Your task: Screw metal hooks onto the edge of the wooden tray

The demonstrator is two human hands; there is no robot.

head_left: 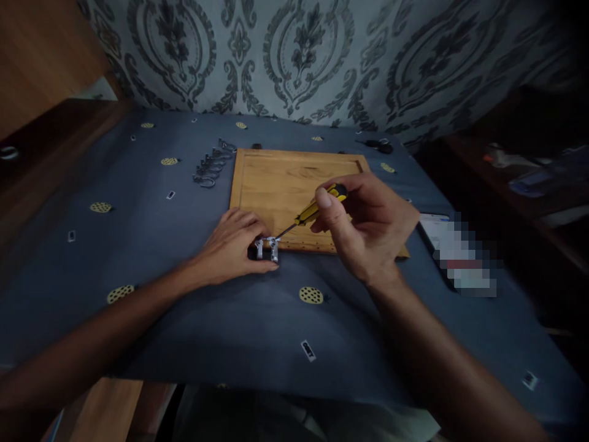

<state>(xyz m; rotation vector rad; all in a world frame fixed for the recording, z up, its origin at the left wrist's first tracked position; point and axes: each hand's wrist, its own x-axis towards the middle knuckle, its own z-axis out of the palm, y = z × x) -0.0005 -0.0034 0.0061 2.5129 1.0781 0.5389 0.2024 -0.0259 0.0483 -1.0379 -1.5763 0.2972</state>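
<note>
A framed wooden board [294, 178] lies flat on the table. At its near left edge are small silver metal fittings [274, 248], whose exact kind I cannot make out. My left hand [234, 245] has its thumb and fingers closed around these fittings and the board's edge. In my right hand [359, 221] is a yellow and black screwdriver [308, 213], gripped by its handle and slanting down to the left. Its tip meets the upper side of the right-hand fitting. The palm side of my left fingers is hidden.
Several metal hooks [211, 162] lie in a row left of the board. A phone [455, 255] with a blurred screen lies to the right. Near the back right corner is a small dark object [376, 145]. A blue patterned cloth [184, 331] covers the table, and a patterned curtain [248, 49] hangs behind.
</note>
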